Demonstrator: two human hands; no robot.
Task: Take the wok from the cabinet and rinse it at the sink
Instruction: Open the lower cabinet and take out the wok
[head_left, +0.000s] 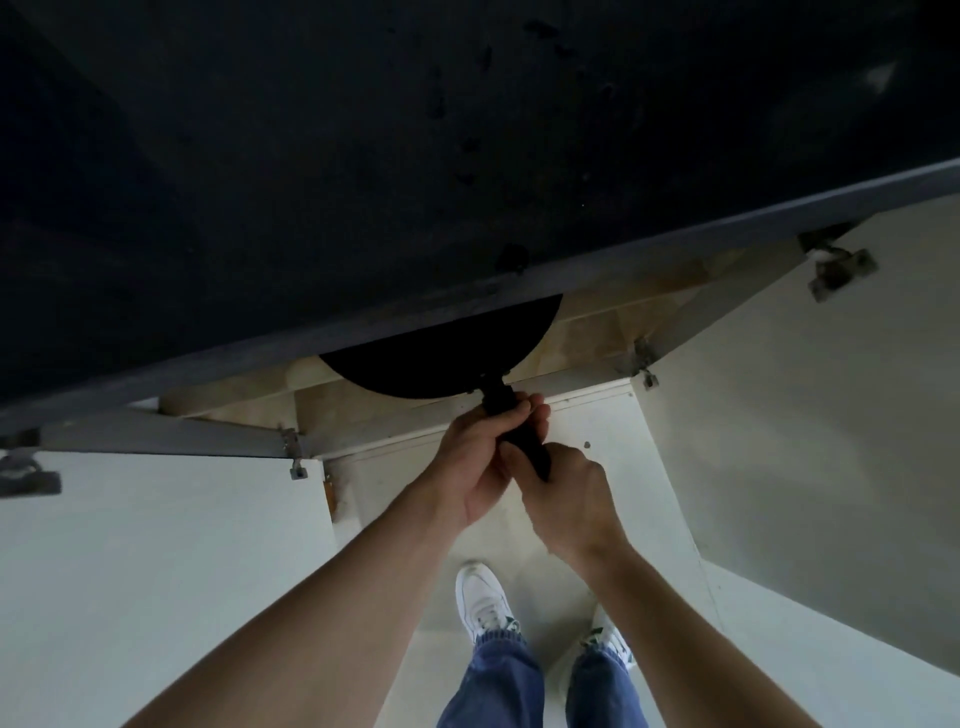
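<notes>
Head | wok (441, 358) in cabinet (597, 332), handle (500, 399) axis toward body | fingers (537, 415) curled round handle, left hand (475, 462) foremost, right hand (571, 501) behind

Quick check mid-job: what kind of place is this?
Probably a home kitchen: a dark countertop over a low cabinet with open doors, and the left hand and right hand gripping the handle of a black wok.
</notes>
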